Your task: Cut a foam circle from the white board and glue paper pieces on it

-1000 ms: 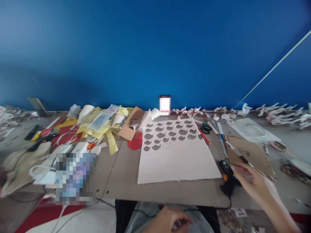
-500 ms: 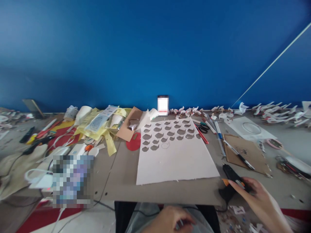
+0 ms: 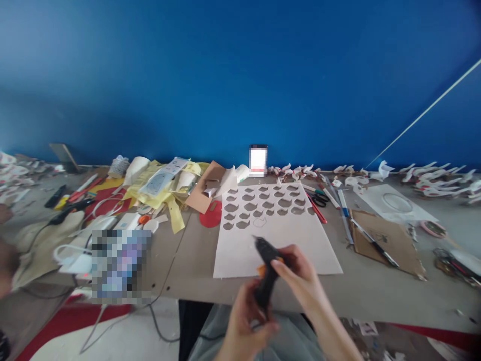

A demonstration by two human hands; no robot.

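Note:
My right hand (image 3: 298, 276) grips a black glue gun (image 3: 267, 260) with an orange trigger, held up over the near edge of the table. My left hand (image 3: 244, 323) is closed around the lower end of the gun's handle, just below the right hand. The gun's nozzle points away from me, over a large white sheet (image 3: 278, 240) with several shapes cut out of its far half. The picture is blurred around both hands.
A brown cardboard piece (image 3: 387, 240) with a pen lies to the right. Scissors and pens (image 3: 323, 200) lie beside the sheet. Yellow paper, a red disc (image 3: 211, 216) and cables crowd the left. White cut-outs (image 3: 432, 183) line the back by the blue wall.
My right hand took the glue gun from the table's right edge and carried it left to the middle. My left hand rose from my lap and closed on the handle.

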